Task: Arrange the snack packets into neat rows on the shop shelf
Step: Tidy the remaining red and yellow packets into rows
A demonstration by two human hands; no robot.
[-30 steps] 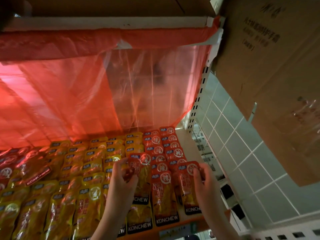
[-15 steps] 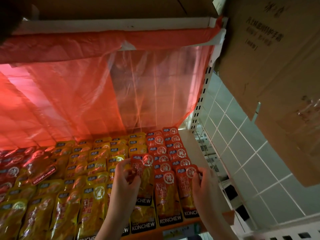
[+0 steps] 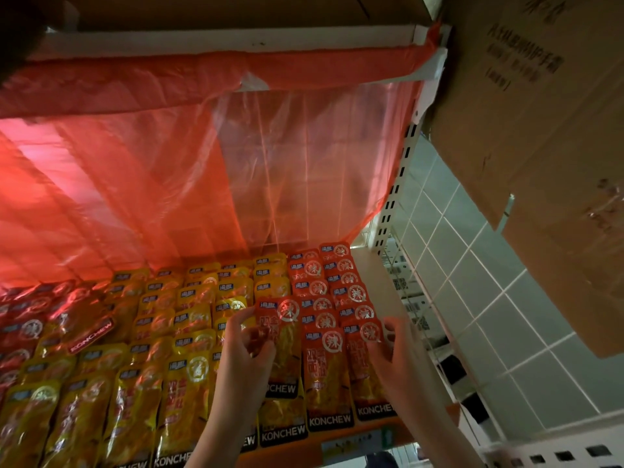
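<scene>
The left hand (image 3: 244, 352) pinches the left edge of a red KONCHEW snack packet (image 3: 282, 346) between thumb and curled fingers, so its grip is grasping that packet, which lies near the front right of the shop shelf (image 3: 374, 292), overlapping the packets beneath it. The right hand (image 3: 393, 352) has its fingers curled against the right edge of the outermost red packet (image 3: 366, 363), touching it with thumb and fingertips; its grip appears to be grasping that packet's edge. Between the two hands lies another red packet (image 3: 324, 369), flat and lengthwise.

Behind these, more red packets (image 3: 332, 282) run in two overlapping columns toward the back right corner of the shelf. To their left, yellow packets (image 3: 189, 332) fill the middle of the shelf in overlapping rows down to the front edge. At the left edge, a few reddish packets lie askew, one (image 3: 87, 332) tilted diagonally across the others.

A translucent red plastic sheet (image 3: 169, 184) hangs from the shelf above and drapes over the back of the packets. Cardboard boxes (image 3: 540, 130) sit to the right, beside a white tiled wall (image 3: 489, 298).
</scene>
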